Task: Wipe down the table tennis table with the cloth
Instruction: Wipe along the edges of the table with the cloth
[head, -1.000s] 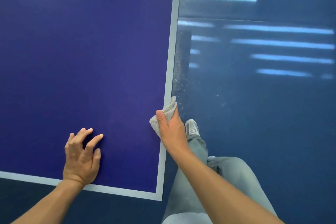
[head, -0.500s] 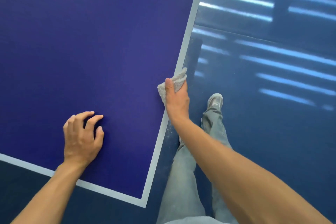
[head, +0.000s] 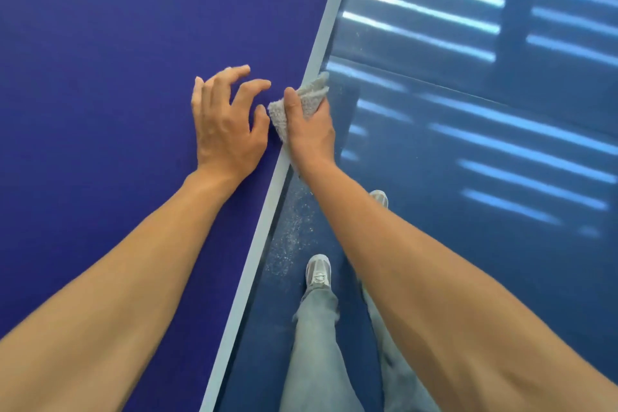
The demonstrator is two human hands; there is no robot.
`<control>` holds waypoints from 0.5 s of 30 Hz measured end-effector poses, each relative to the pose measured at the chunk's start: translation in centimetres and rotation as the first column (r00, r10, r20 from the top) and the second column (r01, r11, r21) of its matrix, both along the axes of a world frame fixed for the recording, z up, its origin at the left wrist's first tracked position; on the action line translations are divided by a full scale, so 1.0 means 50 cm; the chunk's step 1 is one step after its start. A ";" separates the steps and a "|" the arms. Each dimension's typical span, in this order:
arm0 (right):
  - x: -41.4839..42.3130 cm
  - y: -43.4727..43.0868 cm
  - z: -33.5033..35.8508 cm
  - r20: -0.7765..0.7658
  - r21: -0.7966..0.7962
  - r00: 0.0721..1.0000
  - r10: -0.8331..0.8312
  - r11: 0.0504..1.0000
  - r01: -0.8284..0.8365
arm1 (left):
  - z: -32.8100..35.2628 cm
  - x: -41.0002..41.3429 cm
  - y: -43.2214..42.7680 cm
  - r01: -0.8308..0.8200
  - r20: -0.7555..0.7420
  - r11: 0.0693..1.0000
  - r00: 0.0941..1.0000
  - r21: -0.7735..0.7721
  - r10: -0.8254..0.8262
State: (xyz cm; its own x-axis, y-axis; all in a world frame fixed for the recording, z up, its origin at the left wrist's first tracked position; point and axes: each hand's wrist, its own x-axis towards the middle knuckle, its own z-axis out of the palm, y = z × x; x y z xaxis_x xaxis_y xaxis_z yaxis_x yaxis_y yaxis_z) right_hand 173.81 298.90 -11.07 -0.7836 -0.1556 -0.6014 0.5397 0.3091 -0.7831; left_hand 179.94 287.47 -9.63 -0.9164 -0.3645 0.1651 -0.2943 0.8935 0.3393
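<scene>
At the edge of the dark blue tabletop, your right hand grips the soft, light grey terry cloth bunched; left hand fingers spread.

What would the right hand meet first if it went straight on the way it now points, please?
Nothing, as far as the picture shows: the right hand, gripping the cloth, points along the table's pale edge stripe, which runs bare to the frame's top.

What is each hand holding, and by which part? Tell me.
Right hand grips the bunched cloth, thumb across its middle. Left hand holds nothing.
</scene>
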 end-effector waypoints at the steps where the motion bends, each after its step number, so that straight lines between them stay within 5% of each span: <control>1: 0.015 0.011 0.001 0.013 -0.013 0.999 0.042 0.999 -0.042 | 0.003 -0.038 -0.004 0.008 0.008 1.000 1.000 -0.015 -0.008; 7: 0.111 0.046 0.011 0.159 -0.017 0.963 0.215 0.976 -0.215 | 0.000 -0.252 -0.052 0.014 0.167 0.996 0.986 -0.092 0.001; 15: -0.217 -0.019 -0.013 0.114 -0.092 0.993 0.026 0.996 -0.016 | -0.029 -0.273 -0.038 -0.084 0.115 0.994 0.989 -0.065 0.091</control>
State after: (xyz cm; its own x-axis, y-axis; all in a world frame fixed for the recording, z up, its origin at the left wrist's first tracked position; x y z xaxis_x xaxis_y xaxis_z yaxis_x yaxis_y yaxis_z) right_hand 162.96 297.95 -11.72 -0.7058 -0.2293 -0.6703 0.6221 0.2522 -0.7413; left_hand 166.26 285.55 -11.08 -0.8957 -0.4372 0.0815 -0.4073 0.8799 0.2447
